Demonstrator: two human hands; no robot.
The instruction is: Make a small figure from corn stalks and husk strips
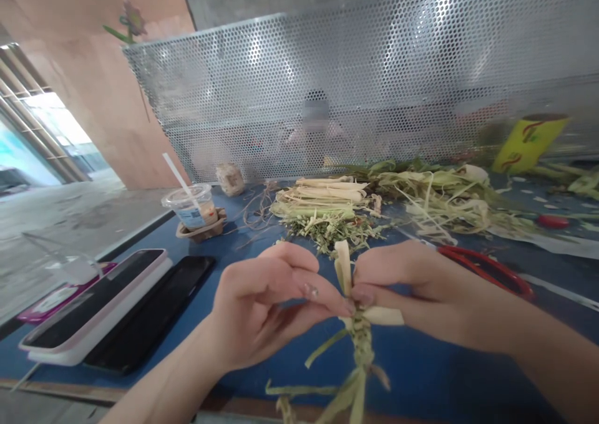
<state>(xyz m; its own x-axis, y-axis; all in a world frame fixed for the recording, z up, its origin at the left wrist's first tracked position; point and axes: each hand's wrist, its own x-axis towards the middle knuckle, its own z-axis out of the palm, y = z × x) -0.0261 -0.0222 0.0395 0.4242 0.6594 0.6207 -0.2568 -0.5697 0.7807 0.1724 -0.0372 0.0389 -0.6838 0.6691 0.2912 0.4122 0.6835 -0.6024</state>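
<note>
Both of my hands meet above the blue table, pinched on a braid of pale green corn-husk strips. My left hand closes its thumb and fingers on the braid's top from the left. My right hand grips the same spot from the right, with one husk strip sticking up between the hands and another bent out to the right. Loose strip ends hang down toward the table's near edge.
A pile of husk strips and green trimmings lies behind my hands. Red-handled scissors lie at the right. Two phones lie at the left, beyond them a plastic cup with a straw. A perforated metal screen closes the back.
</note>
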